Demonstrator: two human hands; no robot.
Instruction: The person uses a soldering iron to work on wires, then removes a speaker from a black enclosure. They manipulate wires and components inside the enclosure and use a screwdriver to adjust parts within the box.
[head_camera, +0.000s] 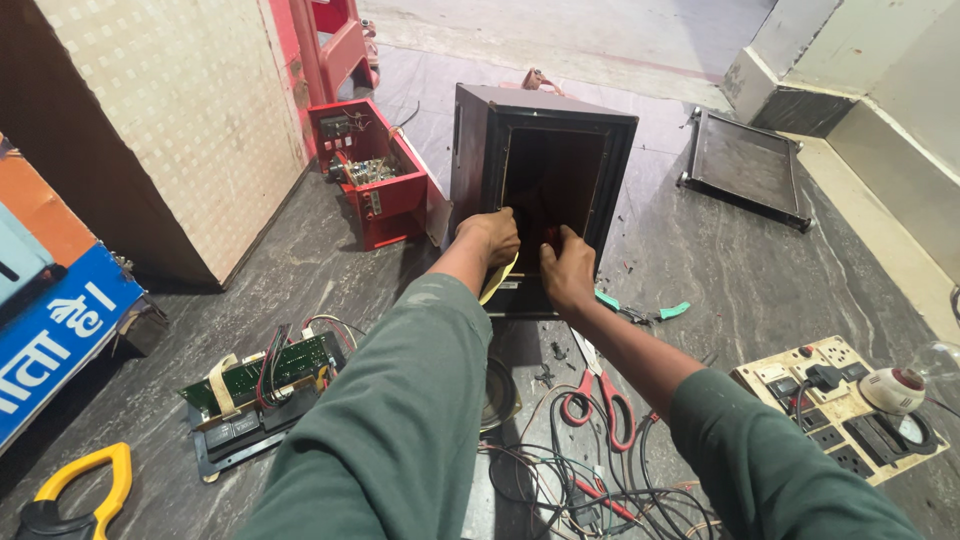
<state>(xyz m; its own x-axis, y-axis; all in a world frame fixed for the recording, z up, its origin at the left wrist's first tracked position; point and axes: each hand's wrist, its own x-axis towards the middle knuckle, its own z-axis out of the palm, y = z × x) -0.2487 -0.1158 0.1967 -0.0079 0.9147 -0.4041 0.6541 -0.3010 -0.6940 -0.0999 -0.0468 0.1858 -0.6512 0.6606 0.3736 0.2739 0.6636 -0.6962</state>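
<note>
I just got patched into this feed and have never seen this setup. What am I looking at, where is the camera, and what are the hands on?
There is one view, from a camera worn on the person's head, looking down at their own two bare hands over a grey stone floor. No robot is involved. Both hands reach into the open side of a dark box-shaped cabinet. The left hand rests at the opening's lower edge with something yellow under it; the right hand is beside it, fingers at the opening. Whether either grips anything is hidden. Around them lie red-handled scissors, tangled wires, a green circuit board, a red metal box, a yellow clamp tool, a switch-and-socket board and a dark flat panel.
</note>
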